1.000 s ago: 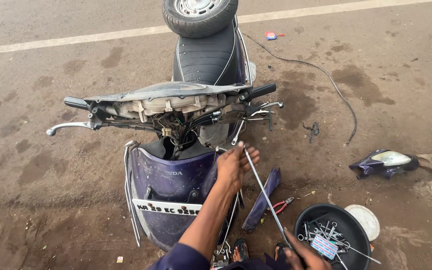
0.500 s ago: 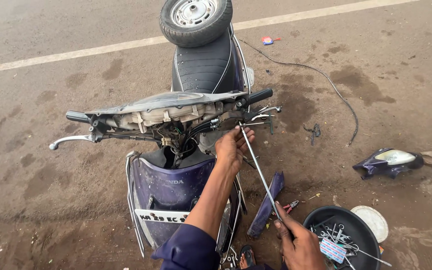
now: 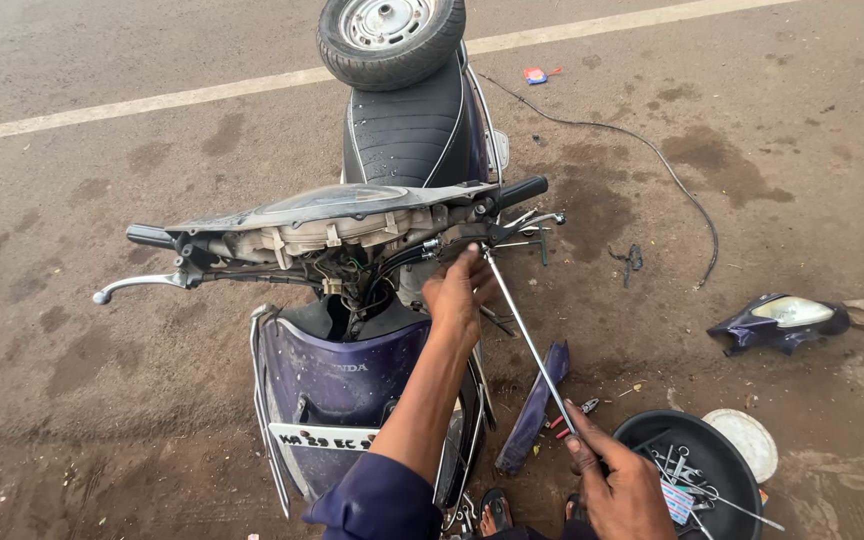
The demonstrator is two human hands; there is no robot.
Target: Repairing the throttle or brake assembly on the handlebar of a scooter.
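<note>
A purple scooter [image 3: 347, 375] stands with its front panel off and the handlebar [image 3: 352, 222] wiring bare. My left hand [image 3: 460, 292] reaches up to the cables just under the right side of the handlebar and touches them. My right hand [image 3: 620, 482] grips the lower end of a long thin metal rod [image 3: 530, 342], whose tip meets the handlebar near the right brake lever. A spare wheel [image 3: 390, 35] lies on the black seat [image 3: 412, 125].
A black round tray [image 3: 710, 462] with several tools sits at lower right, a white lid [image 3: 748, 442] beside it. A purple headlight cover [image 3: 777, 320] lies on the right, a purple panel strip [image 3: 535, 405] by the scooter. A black cable [image 3: 652, 160] snakes across the ground.
My left hand has risen from the front body up to the handlebar cables. The rod's tip has moved up with it, and my right hand has shifted slightly.
</note>
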